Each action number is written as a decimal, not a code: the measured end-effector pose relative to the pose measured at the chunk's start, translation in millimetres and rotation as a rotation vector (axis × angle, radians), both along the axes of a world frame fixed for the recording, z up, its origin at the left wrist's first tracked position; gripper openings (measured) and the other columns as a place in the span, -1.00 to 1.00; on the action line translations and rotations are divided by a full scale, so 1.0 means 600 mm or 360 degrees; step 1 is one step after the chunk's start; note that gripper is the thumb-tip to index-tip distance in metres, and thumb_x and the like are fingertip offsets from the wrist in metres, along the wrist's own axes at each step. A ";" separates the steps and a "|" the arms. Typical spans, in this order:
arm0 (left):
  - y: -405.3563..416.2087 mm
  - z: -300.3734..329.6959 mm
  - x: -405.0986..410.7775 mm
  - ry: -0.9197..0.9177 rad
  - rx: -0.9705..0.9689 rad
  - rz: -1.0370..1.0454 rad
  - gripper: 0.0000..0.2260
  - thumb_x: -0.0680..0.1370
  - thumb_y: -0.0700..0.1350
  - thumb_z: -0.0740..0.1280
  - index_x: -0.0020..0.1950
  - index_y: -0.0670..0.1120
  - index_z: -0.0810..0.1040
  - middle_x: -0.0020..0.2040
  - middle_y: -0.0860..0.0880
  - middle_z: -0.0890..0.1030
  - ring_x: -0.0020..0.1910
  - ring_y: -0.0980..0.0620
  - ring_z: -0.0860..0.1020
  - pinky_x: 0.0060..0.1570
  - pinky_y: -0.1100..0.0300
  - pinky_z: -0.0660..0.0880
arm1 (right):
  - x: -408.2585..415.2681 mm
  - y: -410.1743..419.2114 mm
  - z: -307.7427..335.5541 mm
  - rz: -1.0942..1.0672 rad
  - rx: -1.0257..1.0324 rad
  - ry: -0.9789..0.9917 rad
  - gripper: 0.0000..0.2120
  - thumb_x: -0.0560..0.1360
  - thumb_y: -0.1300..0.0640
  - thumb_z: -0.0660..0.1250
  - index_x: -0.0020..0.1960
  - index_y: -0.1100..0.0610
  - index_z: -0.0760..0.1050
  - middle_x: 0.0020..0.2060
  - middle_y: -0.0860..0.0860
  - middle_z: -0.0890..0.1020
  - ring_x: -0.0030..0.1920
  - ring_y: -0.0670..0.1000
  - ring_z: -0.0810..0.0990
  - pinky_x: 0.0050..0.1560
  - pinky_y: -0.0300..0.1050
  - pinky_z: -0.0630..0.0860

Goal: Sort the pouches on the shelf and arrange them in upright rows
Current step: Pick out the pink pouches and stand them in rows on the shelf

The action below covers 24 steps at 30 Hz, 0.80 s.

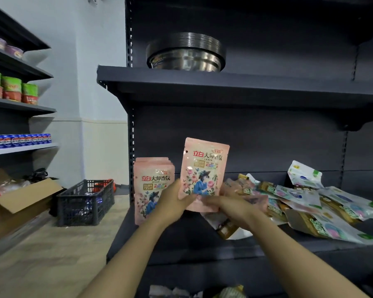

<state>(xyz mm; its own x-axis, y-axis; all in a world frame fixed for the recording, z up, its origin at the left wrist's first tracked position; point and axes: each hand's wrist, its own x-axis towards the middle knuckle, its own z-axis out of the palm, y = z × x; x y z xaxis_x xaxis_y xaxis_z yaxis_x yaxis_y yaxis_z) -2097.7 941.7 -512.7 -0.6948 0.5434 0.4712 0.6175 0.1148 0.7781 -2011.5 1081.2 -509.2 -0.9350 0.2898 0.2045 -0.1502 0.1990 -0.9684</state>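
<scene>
1. Fingers of the left hand [172,201] are curling round the lower left edge of a pink pouch [204,168], with the thumb lying across its front near the bottom corner.
2. Fingers of the right hand [226,205] are pinching the same pouch along its bottom edge, so the pouch is standing upright above both sets of fingers, its printed face turned toward the camera.
3. Just to the left of the left fingers, a row of matching pink pouches [152,186] is standing upright at the left end of the dark shelf [181,244]; the left hand is overlapping the front one, and I cannot tell whether they are touching.
4. To the right of the right fingers, a loose heap of mixed pouches [306,203], gold, white and green, is lying flat and overlapping on the shelf.
5. Above the fingers, on the next shelf board, a stack of metal bowls [185,53] is sitting.
6. Far left of the fingers, a black crate [84,203] and an open cardboard box [19,203] are sitting on the floor.
</scene>
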 end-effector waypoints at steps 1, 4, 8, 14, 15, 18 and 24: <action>-0.024 -0.003 -0.006 -0.0015 -0.0041 0.0020 -0.69 0.51 -0.11 0.36 0.24 -0.05 0.44 0.14 0.03 0.58 0.09 0.05 0.55 0.02 0.08 0.56 | -0.001 -0.018 -0.001 0.0035 0.0028 -0.0037 -0.79 0.49 0.30 0.33 0.07 0.07 0.47 -0.02 -0.02 0.67 0.00 -0.04 0.64 0.04 -0.15 0.58; -0.088 -0.014 -0.016 -0.0251 -0.0046 -0.0040 -0.71 0.49 -0.18 0.37 0.20 -0.04 0.46 0.12 0.03 0.59 0.04 0.08 0.59 -0.16 0.19 0.62 | -0.016 -0.063 -0.010 0.0150 0.0142 -0.0100 -0.70 0.48 0.32 0.33 0.19 0.11 0.47 0.07 -0.03 0.65 0.07 -0.06 0.61 0.08 -0.22 0.52; -0.156 -0.035 -0.028 -0.0144 -0.0124 0.0045 -0.69 0.46 -0.17 0.42 0.19 -0.03 0.52 0.10 0.12 0.62 0.12 0.13 0.59 0.17 0.08 0.53 | -0.037 -0.104 -0.030 0.0195 0.0325 -0.0063 -0.74 0.48 0.24 0.36 0.13 0.00 0.49 0.11 -0.06 0.64 0.13 -0.05 0.60 0.20 -0.14 0.51; -0.187 -0.076 -0.034 -0.0242 -0.0119 0.0129 -0.69 0.43 -0.23 0.43 0.04 0.12 0.47 0.05 0.13 0.64 0.06 0.17 0.60 0.15 0.12 0.54 | -0.054 -0.136 -0.067 0.0124 0.0604 0.0014 -0.65 0.50 0.19 0.35 0.28 0.07 0.44 0.15 -0.12 0.58 0.18 -0.09 0.55 0.03 -0.37 0.50; -0.185 -0.080 -0.034 -0.0252 -0.0106 0.0145 -0.68 0.43 -0.23 0.43 0.04 0.11 0.46 0.07 0.11 0.63 0.08 0.15 0.59 0.15 0.12 0.54 | -0.057 -0.137 -0.071 0.0096 0.0627 0.0026 -0.63 0.50 0.18 0.35 0.29 0.06 0.44 0.18 -0.12 0.58 0.21 -0.08 0.54 0.12 -0.27 0.51; -0.180 -0.081 -0.030 -0.0281 -0.0079 0.0153 -0.68 0.43 -0.25 0.42 0.00 0.11 0.44 0.06 0.09 0.62 0.09 0.11 0.58 0.14 0.13 0.54 | -0.061 -0.138 -0.079 0.0026 0.0655 0.0046 -0.65 0.50 0.16 0.35 0.27 -0.01 0.44 0.21 -0.11 0.57 0.22 -0.08 0.53 0.22 -0.15 0.50; -0.174 -0.085 -0.024 -0.0262 -0.0122 0.0094 -0.66 0.44 -0.32 0.37 0.02 0.09 0.45 0.07 0.07 0.60 0.13 0.08 0.56 0.18 0.14 0.51 | -0.067 -0.137 -0.101 -0.0022 0.0599 -0.0022 -0.61 0.50 0.19 0.35 0.31 0.05 0.42 0.24 -0.04 0.57 0.22 -0.05 0.53 0.23 -0.10 0.51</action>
<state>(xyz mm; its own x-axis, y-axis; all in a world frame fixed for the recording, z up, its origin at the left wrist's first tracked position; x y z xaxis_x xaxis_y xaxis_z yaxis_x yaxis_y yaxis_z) -2111.9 837.3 -563.7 -0.7907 0.5296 0.3071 0.4730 0.2100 0.8557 -2051.9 999.2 -569.7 -0.9349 0.2094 0.2865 -0.1324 0.5434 -0.8290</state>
